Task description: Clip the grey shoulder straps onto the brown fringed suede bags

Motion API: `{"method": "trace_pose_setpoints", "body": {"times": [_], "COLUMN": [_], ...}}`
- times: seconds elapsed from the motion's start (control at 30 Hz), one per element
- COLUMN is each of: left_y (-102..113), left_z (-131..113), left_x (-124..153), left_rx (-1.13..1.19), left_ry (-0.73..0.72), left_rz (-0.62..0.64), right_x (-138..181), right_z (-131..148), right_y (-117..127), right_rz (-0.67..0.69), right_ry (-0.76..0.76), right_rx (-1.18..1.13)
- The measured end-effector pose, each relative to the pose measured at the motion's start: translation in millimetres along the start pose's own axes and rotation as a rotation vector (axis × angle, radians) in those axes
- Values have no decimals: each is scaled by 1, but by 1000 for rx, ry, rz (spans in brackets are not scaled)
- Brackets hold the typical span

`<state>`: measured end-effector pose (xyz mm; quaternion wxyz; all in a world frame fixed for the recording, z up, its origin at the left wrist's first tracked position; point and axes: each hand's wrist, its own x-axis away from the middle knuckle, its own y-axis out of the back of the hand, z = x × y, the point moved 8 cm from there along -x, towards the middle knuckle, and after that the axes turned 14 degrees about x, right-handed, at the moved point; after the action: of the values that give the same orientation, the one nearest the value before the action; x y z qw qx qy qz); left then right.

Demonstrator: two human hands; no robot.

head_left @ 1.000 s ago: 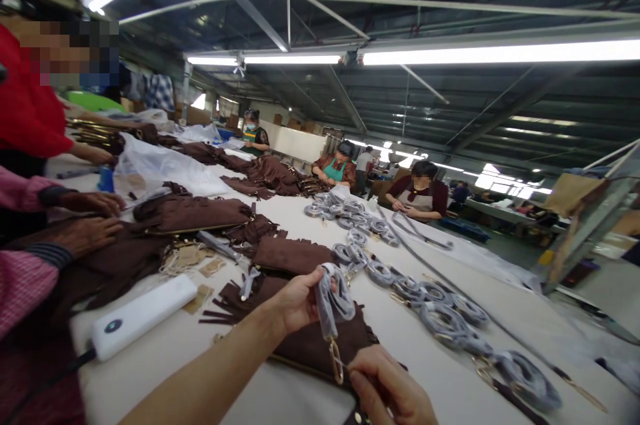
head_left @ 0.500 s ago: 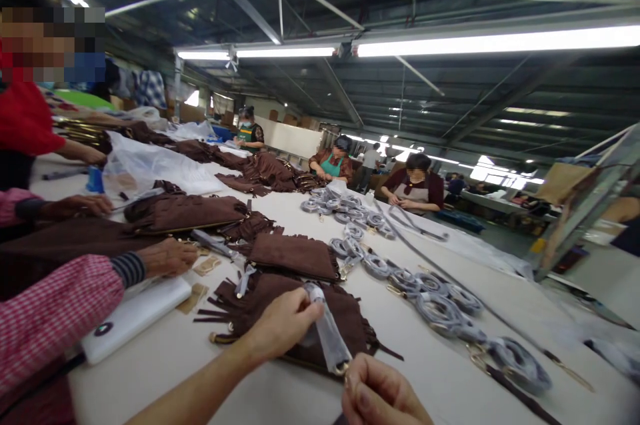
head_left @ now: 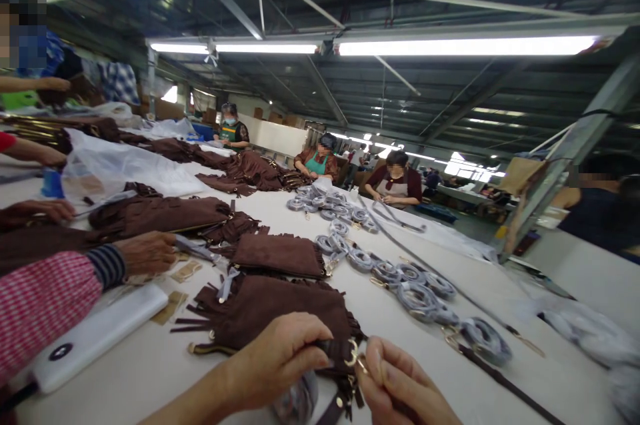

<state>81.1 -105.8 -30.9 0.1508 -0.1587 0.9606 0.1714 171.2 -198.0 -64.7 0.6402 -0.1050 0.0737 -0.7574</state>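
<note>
My left hand [head_left: 287,358] is closed in a pinch on a dark strap tab [head_left: 340,349] with a gold ring [head_left: 354,352], at the right end of a brown fringed bag [head_left: 290,305]. Close beside it, my right hand [head_left: 403,382] is closed on a gold snap hook [head_left: 362,365], which is at the ring; whether they are linked I cannot tell. Below my left hand lies a grey wrapped strap coil [head_left: 299,400], partly hidden. A dark strap end [head_left: 330,410] with a gold stud shows between my hands.
Another brown bag [head_left: 280,255] lies just beyond. Several wrapped strap coils [head_left: 420,298] run along the right of the white table. At left, a co-worker's hand [head_left: 147,253] is near a white device [head_left: 103,338]. Clear plastic [head_left: 590,325] lies far right.
The clear-wrapped strip between my hands is gone from there; my left hand now pinches the dark tab and my right holds the snap hook. The view has turned slightly right.
</note>
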Motion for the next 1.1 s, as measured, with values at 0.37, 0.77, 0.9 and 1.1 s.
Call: {"method": "trace_pose_setpoints", "body": {"times": [0.37,0.77,0.9,1.1], "left_y": [3,-32,-33,-23], "left_z": [55,56,56,46], "left_x": [-9,-5,-5,-12], "left_rx": [925,1108,1010,632], "left_ry": [160,302,297,182], "left_rz": [-292,-177,-137,-177], "right_x": [-13,-13,-17,-26], "right_z": [9,15,10,-7], "right_y": [52,36,34,42], "right_rz": [-407,-456,-393,-375], "right_ry": [153,269,250,170], "right_rx": [558,782,767,422]}}
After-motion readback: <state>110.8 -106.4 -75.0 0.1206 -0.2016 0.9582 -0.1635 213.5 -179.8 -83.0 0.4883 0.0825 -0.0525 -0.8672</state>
